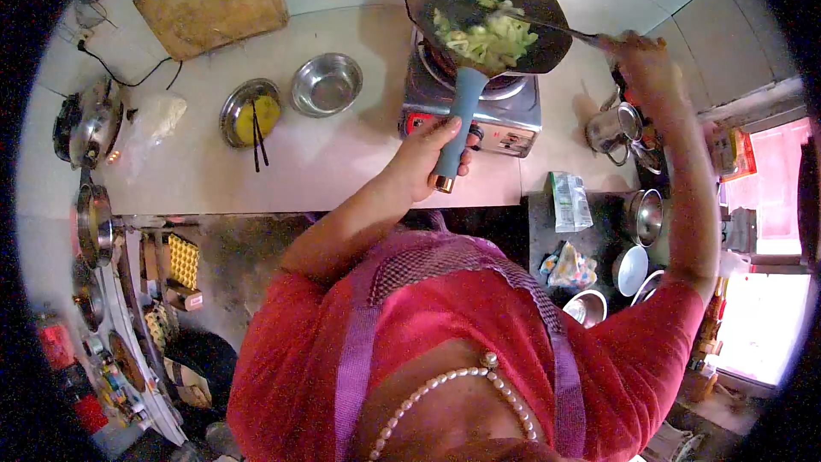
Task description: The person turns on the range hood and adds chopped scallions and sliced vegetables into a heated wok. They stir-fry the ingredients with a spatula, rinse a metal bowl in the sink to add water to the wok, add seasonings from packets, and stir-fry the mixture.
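My left hand [436, 154] is wrapped round the blue-grey handle [466, 107] of a dark wok [543, 0]. The wok is over a silver gas stove [513, 124], its pan tilted up at the back. Chopped pale green vegetables [487, 41] lie inside it. On the right, my right hand [637, 56] is closed on the dark handle of a spatula [560, 28], whose far end reaches in among the vegetables.
Left of the stove stand an empty metal bowl [327, 85] and a metal bowl [227, 115] of yellow liquid with dark chopsticks [256, 141]. A cutting board [209, 2] leans behind. Metal cups [614, 127] are at right; a packet [570, 202] and bowls [630, 269] lie below.
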Action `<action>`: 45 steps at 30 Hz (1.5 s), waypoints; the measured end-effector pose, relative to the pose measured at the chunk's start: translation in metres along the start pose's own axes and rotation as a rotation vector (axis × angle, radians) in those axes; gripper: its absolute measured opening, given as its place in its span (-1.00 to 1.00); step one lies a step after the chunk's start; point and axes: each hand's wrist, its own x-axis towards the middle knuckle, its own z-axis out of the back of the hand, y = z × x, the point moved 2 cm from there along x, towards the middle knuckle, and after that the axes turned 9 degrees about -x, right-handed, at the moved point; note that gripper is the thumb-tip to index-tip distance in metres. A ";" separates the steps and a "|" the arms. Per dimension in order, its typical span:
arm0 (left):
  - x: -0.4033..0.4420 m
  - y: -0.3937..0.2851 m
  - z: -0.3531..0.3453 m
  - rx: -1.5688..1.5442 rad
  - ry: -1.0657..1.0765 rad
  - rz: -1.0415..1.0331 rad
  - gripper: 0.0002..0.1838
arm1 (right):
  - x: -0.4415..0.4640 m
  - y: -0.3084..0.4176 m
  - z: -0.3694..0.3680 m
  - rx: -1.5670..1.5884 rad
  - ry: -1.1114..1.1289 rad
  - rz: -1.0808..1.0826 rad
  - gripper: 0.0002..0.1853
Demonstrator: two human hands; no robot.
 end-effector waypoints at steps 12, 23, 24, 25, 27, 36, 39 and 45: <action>0.000 0.000 -0.002 -0.039 0.002 0.032 -0.76 | -0.024 0.000 0.039 0.056 0.122 -0.235 -0.71; -0.001 0.002 0.003 -0.020 0.019 0.012 -0.66 | -0.026 0.002 -0.127 1.056 0.378 -0.568 -0.70; 0.001 0.001 0.004 0.003 0.012 0.006 -0.62 | -0.025 0.016 -0.107 1.153 0.443 -0.564 -0.70; 0.001 0.000 0.004 -0.010 0.016 0.008 -0.65 | -0.026 0.025 -0.089 1.250 0.516 -0.559 -0.69; 0.000 -0.001 0.002 -0.033 0.025 0.021 -0.72 | -0.028 0.024 -0.063 1.285 0.427 -0.542 -0.71; -0.002 0.000 0.000 -0.065 0.007 0.022 -0.75 | -0.060 0.000 -0.014 0.841 0.227 -0.283 -0.69; -0.001 0.002 0.001 -0.058 0.000 0.027 -0.74 | -0.046 0.012 -0.008 0.460 0.253 -0.373 -0.71; 0.002 0.002 0.003 0.004 0.012 0.028 -0.68 | 0.017 0.038 -0.032 0.141 0.058 -0.338 -0.60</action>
